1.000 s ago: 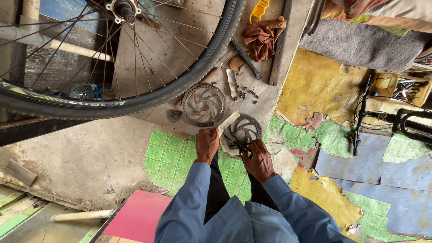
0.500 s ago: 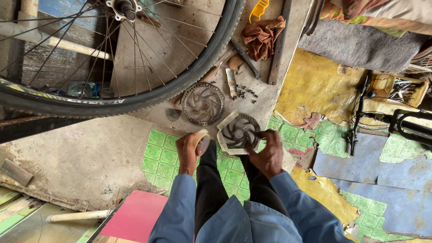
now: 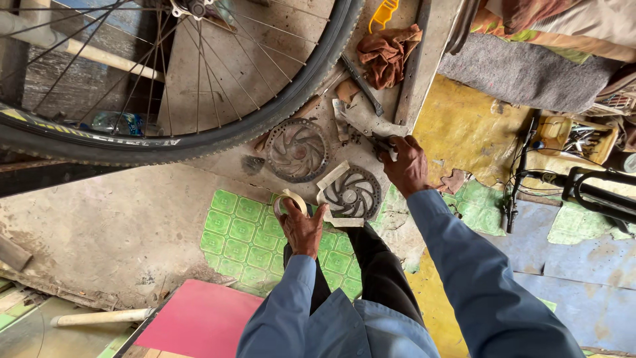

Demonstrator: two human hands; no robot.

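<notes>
— What is the left hand (image 3: 301, 229) holding?

— It is gripping a roll of pale tape (image 3: 289, 200), just left of the disc rotor (image 3: 352, 193) lying on cardboard on the floor (image 3: 99, 238).

— And the right hand (image 3: 405, 166)?

— It is closing around a small dark tool (image 3: 379, 141) near the step's edge, beyond the rotor. A second, rustier rotor (image 3: 297, 150) is lying beside the bicycle wheel (image 3: 179, 142).

Bicycle wheel (image 3: 179, 142), brown rag (image 3: 389, 52), yellow plastic piece (image 3: 383, 13), pink board (image 3: 199, 319)

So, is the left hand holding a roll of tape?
Yes, the left hand grips a pale tape roll beside the wrapped brake disc.
</notes>
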